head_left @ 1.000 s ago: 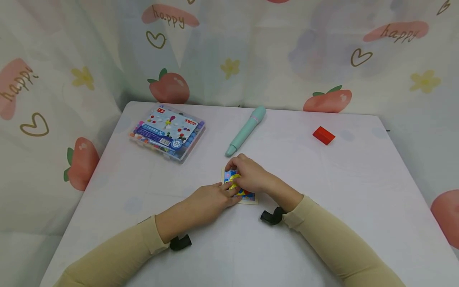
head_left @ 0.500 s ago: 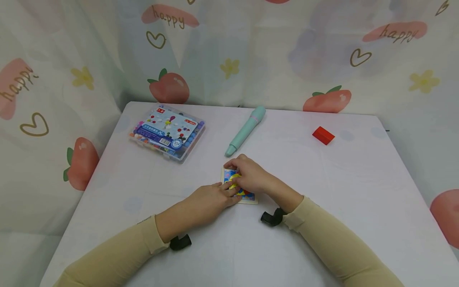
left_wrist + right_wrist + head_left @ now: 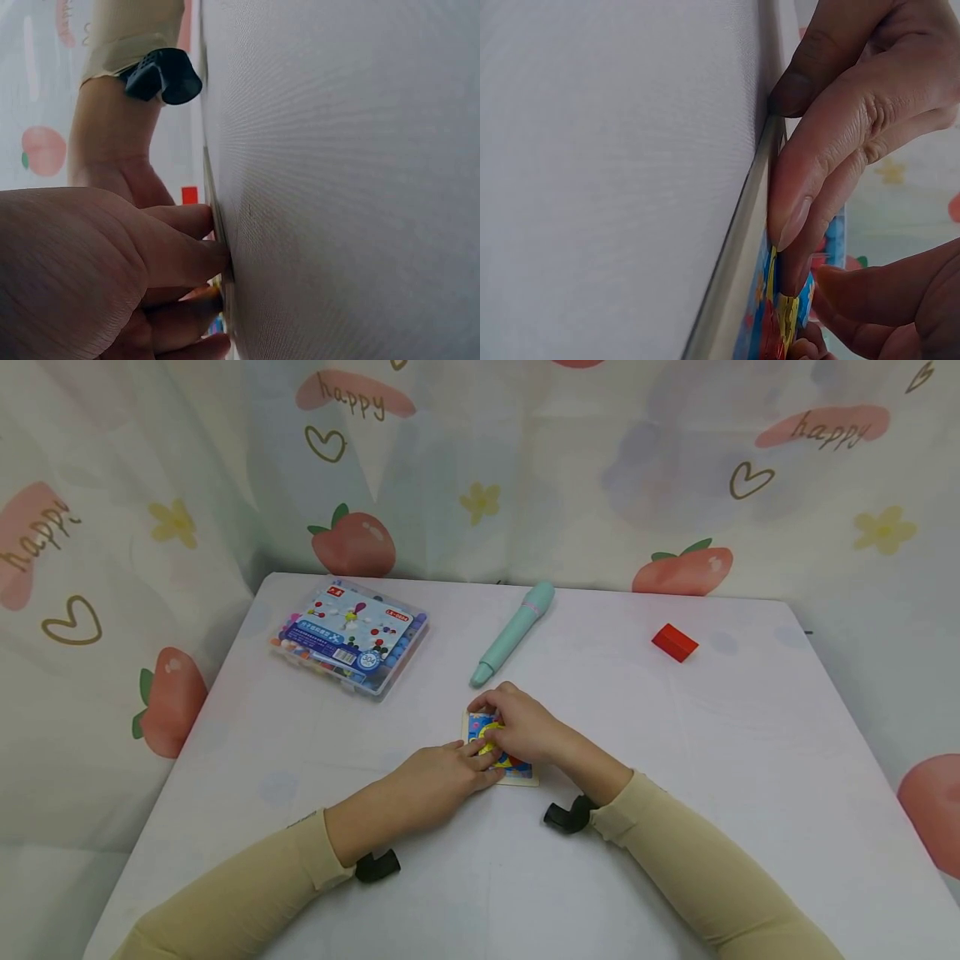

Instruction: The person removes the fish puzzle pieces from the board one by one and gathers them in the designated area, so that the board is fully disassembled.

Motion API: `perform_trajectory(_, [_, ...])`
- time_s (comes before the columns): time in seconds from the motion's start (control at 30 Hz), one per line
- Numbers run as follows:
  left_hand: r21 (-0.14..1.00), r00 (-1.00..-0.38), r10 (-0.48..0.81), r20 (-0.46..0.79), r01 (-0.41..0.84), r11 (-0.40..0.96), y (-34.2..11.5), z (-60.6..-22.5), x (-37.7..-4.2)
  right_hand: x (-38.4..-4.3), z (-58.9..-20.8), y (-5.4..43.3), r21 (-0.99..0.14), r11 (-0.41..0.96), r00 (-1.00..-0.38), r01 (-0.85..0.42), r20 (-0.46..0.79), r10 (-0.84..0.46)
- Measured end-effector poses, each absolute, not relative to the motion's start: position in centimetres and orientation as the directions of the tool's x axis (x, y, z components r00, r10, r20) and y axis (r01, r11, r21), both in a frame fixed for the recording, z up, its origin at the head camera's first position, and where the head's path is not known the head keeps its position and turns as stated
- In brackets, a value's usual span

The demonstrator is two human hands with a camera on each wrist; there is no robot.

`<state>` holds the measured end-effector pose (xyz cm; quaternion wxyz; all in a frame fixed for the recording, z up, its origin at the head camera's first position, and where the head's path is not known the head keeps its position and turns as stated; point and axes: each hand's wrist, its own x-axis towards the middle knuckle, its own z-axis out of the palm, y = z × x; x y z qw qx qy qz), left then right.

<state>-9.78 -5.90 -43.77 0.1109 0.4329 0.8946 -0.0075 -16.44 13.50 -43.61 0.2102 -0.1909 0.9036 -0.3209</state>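
Note:
A small flat puzzle board (image 3: 528, 781) with a cream border and a blue, yellow and red picture lies on the table. My left hand (image 3: 442, 781) reaches over it with fingers extended, their tips resting on the picture. In the right wrist view its thumb sits at the edge of the board (image 3: 735, 259). My right hand (image 3: 525, 727) bends over the board's far right part, fingers curled. Beside its thumb a blue printed puzzle piece (image 3: 807, 295) stands tilted up from the board, pinched there; the fingers hide most of it.
Beyond the hands lies a mint-green pen-shaped stick (image 3: 513, 633). At the back left is a clear plastic case (image 3: 348, 639) of coloured parts with a blue label. A red block (image 3: 675, 643) sits at the back right of the white-covered table (image 3: 735, 760).

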Motion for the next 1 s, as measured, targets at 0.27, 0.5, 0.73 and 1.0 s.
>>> perform_trajectory(0.27, [0.097, -0.597, 0.776, -0.202, 0.777, 0.623, -5.99, -43.75, -9.8, -16.51, -43.53, 13.52, -0.668, 0.716, -0.834, -0.202, -0.266, -0.483])
perform_trajectory(0.5, [0.098, -0.598, 0.776, -0.201, 0.776, 0.623, -5.99, -43.73, -9.82, -16.45, -43.37, 13.51, -0.694, 0.693, -0.839, -0.194, -0.248, -0.484])
perform_trajectory(0.73, [0.098, -0.602, 0.77, -0.21, 0.771, 0.629, -5.98, -43.71, -9.83, -16.18, -43.6, 13.37, -0.711, 0.683, -0.873, -0.167, -0.215, -0.437])
perform_trajectory(1.0, [0.086, -0.599, 0.777, -0.193, 0.779, 0.621, -5.92, -43.76, -9.82, -15.85, -43.5, 13.07, -0.737, 0.661, -0.902, -0.141, -0.18, -0.393])
